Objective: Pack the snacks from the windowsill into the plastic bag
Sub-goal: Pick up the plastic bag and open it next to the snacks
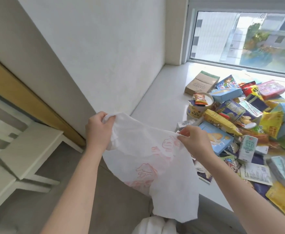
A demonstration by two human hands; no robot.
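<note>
Plastic bag [148, 166] mid-frame, hanging limp, long axis running down to lower centre, mouth not spread. Left hand [98, 130] grips the bunched top edge, centre left. Right hand [195, 141] pinches the rim's other side, centre right. Snacks [249, 119] piled on the windowsill [162, 102], right half of frame; none visibly bagged. Pile lies right of the bag, so the right hand is nearer, with a light-blue box [214, 137] just behind it. Likely next: open the mouth.

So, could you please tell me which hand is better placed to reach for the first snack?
Probably the right hand: it pinches the plastic bag right beside the snack pile on the windowsill; the left hand grips the bag's far corner.
</note>
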